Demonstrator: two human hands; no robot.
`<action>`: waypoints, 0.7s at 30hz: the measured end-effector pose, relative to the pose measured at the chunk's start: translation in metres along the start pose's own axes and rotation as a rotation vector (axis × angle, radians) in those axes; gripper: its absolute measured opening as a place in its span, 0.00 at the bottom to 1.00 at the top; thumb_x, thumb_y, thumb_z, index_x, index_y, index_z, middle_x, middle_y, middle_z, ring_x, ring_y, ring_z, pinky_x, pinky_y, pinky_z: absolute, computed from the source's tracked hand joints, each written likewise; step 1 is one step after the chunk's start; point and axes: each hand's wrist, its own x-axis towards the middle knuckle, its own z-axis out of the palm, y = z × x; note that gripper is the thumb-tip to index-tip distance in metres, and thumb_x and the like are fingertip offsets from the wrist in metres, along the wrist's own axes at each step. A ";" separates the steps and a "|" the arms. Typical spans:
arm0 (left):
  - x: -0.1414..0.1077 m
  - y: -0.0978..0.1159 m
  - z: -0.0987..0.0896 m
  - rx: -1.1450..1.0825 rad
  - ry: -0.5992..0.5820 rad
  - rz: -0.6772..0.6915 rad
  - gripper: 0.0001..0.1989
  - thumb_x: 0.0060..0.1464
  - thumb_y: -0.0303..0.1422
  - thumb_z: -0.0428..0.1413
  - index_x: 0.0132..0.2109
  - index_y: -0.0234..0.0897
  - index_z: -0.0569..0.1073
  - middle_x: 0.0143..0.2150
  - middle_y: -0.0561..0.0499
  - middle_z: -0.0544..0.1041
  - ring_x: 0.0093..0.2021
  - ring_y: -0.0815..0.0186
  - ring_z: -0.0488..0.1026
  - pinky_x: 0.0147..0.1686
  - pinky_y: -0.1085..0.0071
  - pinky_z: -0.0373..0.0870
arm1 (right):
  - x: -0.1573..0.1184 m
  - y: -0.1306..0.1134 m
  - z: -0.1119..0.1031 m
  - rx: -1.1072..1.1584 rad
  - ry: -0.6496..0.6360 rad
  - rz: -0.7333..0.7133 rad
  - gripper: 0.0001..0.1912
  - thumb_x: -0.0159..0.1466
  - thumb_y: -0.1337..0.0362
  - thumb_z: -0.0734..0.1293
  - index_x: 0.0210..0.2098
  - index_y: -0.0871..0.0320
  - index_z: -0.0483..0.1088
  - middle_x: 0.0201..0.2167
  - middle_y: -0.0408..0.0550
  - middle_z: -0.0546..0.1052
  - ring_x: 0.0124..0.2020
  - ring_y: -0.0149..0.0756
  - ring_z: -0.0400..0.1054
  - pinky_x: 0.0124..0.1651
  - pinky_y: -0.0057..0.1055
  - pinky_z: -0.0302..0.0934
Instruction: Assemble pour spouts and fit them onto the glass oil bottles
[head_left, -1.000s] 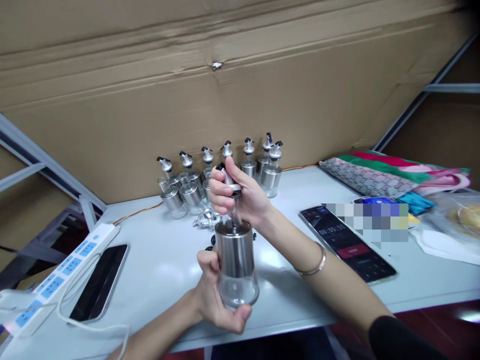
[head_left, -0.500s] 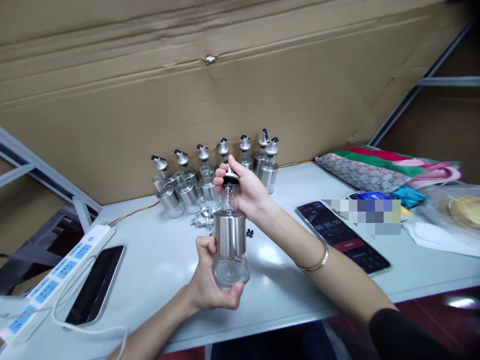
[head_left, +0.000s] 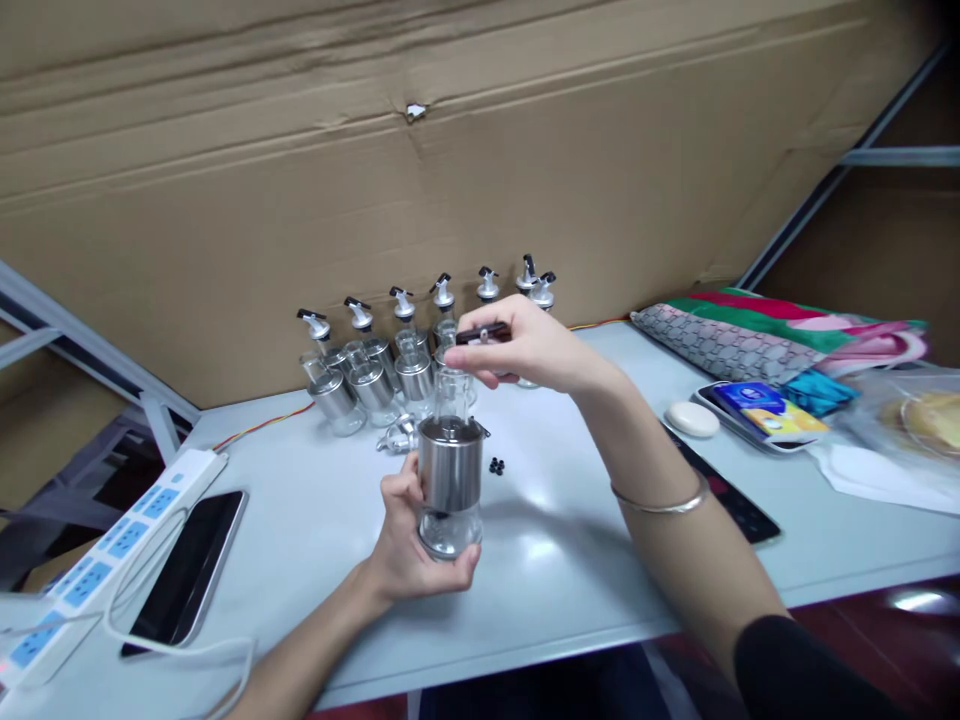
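My left hand (head_left: 416, 545) is closed round the lower part of a glass oil bottle (head_left: 450, 470) with a steel sleeve, holding it upright over the table. Its clear neck (head_left: 452, 393) rises to just below the fingers of my right hand (head_left: 525, 345). That hand pinches a pourer spout (head_left: 484, 335), of which the dark lever shows; the rest is hidden behind the fingers, so I cannot tell whether it touches the bottle mouth. Behind the held bottle lie loose silver pourer spouts (head_left: 397, 435). Small black caps (head_left: 496, 466) sit to its right.
Several bottles stand at the back, some with pourers (head_left: 360, 315), others with bare necks (head_left: 367, 385). A power strip (head_left: 105, 560) and a dark phone (head_left: 184, 570) lie left. Another phone (head_left: 739, 510), a white round object (head_left: 692, 419), a tissue pack (head_left: 772, 410) and cloth (head_left: 787, 335) are right.
My right hand has turned over and shifted up and right from the bottle top, with the pourer spout in its fingers. The bottle in my left hand has moved slightly left and up.
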 end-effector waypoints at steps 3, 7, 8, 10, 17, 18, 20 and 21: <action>0.000 -0.002 -0.001 -0.011 0.045 0.042 0.27 0.46 0.39 0.60 0.42 0.45 0.48 0.40 0.51 0.55 0.37 0.64 0.66 0.31 0.65 0.68 | -0.005 -0.005 -0.006 -0.216 -0.191 0.069 0.07 0.53 0.65 0.71 0.25 0.61 0.70 0.14 0.36 0.65 0.15 0.21 0.56 0.18 0.22 0.48; 0.003 -0.001 -0.006 0.104 0.022 0.122 0.25 0.48 0.38 0.60 0.44 0.45 0.51 0.45 0.47 0.60 0.47 0.58 0.66 0.38 0.60 0.71 | -0.005 -0.004 -0.011 -0.239 -0.254 0.019 0.10 0.54 0.62 0.71 0.25 0.62 0.69 0.14 0.36 0.65 0.16 0.22 0.57 0.19 0.22 0.51; 0.005 -0.001 -0.009 0.139 0.016 0.160 0.25 0.49 0.38 0.60 0.45 0.44 0.51 0.49 0.45 0.60 0.51 0.56 0.65 0.41 0.57 0.71 | -0.005 -0.004 -0.012 -0.233 -0.231 -0.005 0.10 0.54 0.62 0.71 0.24 0.62 0.68 0.14 0.36 0.64 0.17 0.22 0.57 0.20 0.23 0.51; 0.010 -0.001 -0.017 0.191 0.004 0.250 0.26 0.51 0.35 0.60 0.50 0.43 0.52 0.57 0.39 0.58 0.58 0.53 0.62 0.48 0.51 0.69 | -0.007 -0.005 -0.014 -0.234 -0.158 -0.049 0.11 0.55 0.61 0.70 0.24 0.61 0.68 0.15 0.37 0.65 0.18 0.23 0.58 0.21 0.23 0.52; 0.027 0.001 -0.037 0.433 -0.039 0.368 0.29 0.50 0.20 0.57 0.55 0.41 0.54 0.64 0.36 0.52 0.62 0.51 0.61 0.54 0.47 0.67 | -0.010 -0.006 -0.034 -0.579 0.220 -0.116 0.11 0.56 0.60 0.69 0.25 0.61 0.69 0.19 0.39 0.67 0.22 0.25 0.57 0.27 0.26 0.51; 0.027 0.001 -0.037 0.448 -0.039 0.369 0.29 0.51 0.20 0.57 0.56 0.41 0.54 0.64 0.36 0.52 0.62 0.51 0.62 0.54 0.48 0.68 | -0.008 -0.001 -0.037 -0.664 0.244 -0.101 0.10 0.56 0.60 0.69 0.25 0.61 0.69 0.20 0.40 0.67 0.23 0.25 0.58 0.29 0.27 0.51; 0.027 0.002 -0.037 0.472 -0.041 0.378 0.29 0.51 0.20 0.56 0.56 0.40 0.55 0.63 0.36 0.53 0.61 0.52 0.62 0.54 0.49 0.69 | -0.004 0.011 -0.044 -0.825 0.273 -0.051 0.09 0.57 0.62 0.69 0.25 0.61 0.70 0.21 0.42 0.69 0.24 0.27 0.59 0.30 0.28 0.51; 0.027 0.002 -0.037 0.483 -0.043 0.386 0.28 0.51 0.20 0.56 0.56 0.40 0.55 0.63 0.36 0.54 0.61 0.52 0.63 0.54 0.50 0.69 | -0.001 0.018 -0.048 -0.891 0.277 -0.023 0.08 0.57 0.63 0.68 0.26 0.61 0.70 0.21 0.42 0.70 0.24 0.28 0.60 0.31 0.28 0.51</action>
